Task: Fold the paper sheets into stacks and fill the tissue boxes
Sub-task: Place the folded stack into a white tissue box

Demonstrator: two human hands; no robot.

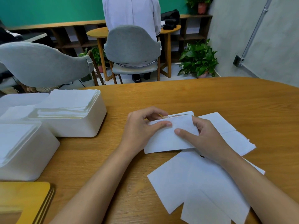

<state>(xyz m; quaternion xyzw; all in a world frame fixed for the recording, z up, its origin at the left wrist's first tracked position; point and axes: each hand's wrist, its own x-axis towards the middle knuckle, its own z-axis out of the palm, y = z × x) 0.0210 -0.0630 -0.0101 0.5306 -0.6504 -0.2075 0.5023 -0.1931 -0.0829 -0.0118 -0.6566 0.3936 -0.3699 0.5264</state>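
A folded white paper sheet (pixel 165 139) lies in the middle of the wooden table (pixel 226 101). My left hand (pixel 142 128) pinches its upper left edge between thumb and curled fingers. My right hand (pixel 203 138) holds its right end, thumb on top and fingers behind. More white sheets (pixel 194 183) lie spread beneath and to the right. Two white tissue boxes stand at the left: the far box (pixel 76 125) is filled with stacked folded paper, and the near box (pixel 32 159) also holds paper.
Wooden lids (pixel 24 201) lie at the bottom left corner. A third white box (pixel 19 98) sits behind the others. Beyond the table are grey chairs (pixel 132 44), a seated person in a pale shirt (pixel 131 12), and potted plants (pixel 199 59).
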